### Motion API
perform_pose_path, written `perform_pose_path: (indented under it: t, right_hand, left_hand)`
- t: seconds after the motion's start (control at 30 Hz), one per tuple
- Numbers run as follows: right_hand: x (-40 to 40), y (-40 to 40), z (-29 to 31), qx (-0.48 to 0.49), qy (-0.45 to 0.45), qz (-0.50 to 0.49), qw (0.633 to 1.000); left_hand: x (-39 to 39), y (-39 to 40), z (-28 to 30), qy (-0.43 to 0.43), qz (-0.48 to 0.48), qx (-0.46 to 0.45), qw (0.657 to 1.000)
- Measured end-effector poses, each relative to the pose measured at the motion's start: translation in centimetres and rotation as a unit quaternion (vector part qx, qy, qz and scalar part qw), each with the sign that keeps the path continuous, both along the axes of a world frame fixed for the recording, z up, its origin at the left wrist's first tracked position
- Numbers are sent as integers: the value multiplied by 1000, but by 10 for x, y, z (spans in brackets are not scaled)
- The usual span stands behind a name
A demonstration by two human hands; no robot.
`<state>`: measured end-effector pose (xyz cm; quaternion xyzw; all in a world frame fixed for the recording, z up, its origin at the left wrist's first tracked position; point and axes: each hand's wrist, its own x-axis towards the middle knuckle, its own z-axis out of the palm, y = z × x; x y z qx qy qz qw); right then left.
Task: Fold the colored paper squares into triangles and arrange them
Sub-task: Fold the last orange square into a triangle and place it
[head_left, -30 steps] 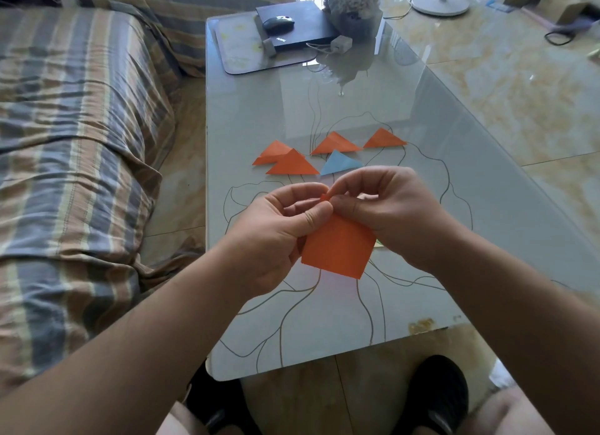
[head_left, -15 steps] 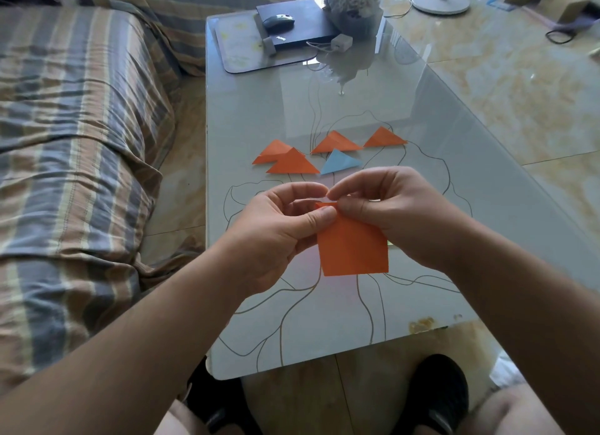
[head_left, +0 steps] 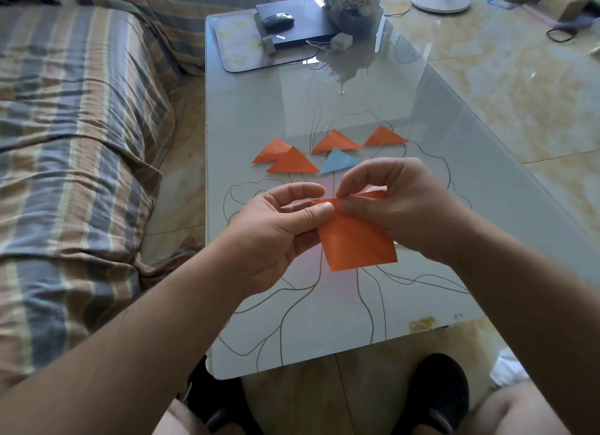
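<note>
The orange paper square (head_left: pixel 357 243) has turned a little in the hands. A second ago one corner pointed down. Now its bottom edge is almost flat, and its top edge sticks out to the right behind the fingers. This looks like getting the paper straight so the corners can be matched for a fold. No fold is made yet.

The left hand (head_left: pixel 279 226) pinches the top left part of the paper between thumb and curled fingers. The right hand (head_left: pixel 399 204) pinches the top edge with its thumb and first finger. The other fingers are curled behind. The paper hangs in the air just above the table.

Five triangles are done and lie farther back on the glass table (head_left: pixel 246 110). There are four orange triangles (head_left: pixel 293 163) and one blue triangle (head_left: pixel 339 162). Two of the orange ones overlap at the left.

The table top is shiny, with thin curvy lines drawn on it. At the far end sit a dark flat box (head_left: pixel 302 28) with a mouse (head_left: pixel 278 19) on it, and maybe a vase, but it is cut off. A striped sofa (head_left: pixel 74 126) is on the left. The floor (head_left: pixel 519 87) is pale stone tile.
</note>
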<state>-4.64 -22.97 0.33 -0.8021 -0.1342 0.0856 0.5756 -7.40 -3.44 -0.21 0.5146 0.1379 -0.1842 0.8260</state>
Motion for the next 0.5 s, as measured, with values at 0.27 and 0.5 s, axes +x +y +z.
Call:
perform_pose_path:
  t: [0.27, 0.5]
  right_hand:
    - [3, 3, -4, -97, -41, -3, 994]
    - [2, 6, -4, -127, -51, -14, 990]
  left_hand:
    - [0, -1, -2, -8, 7, 7, 1000]
    - [0, -3, -5, -4, 23, 4, 1000]
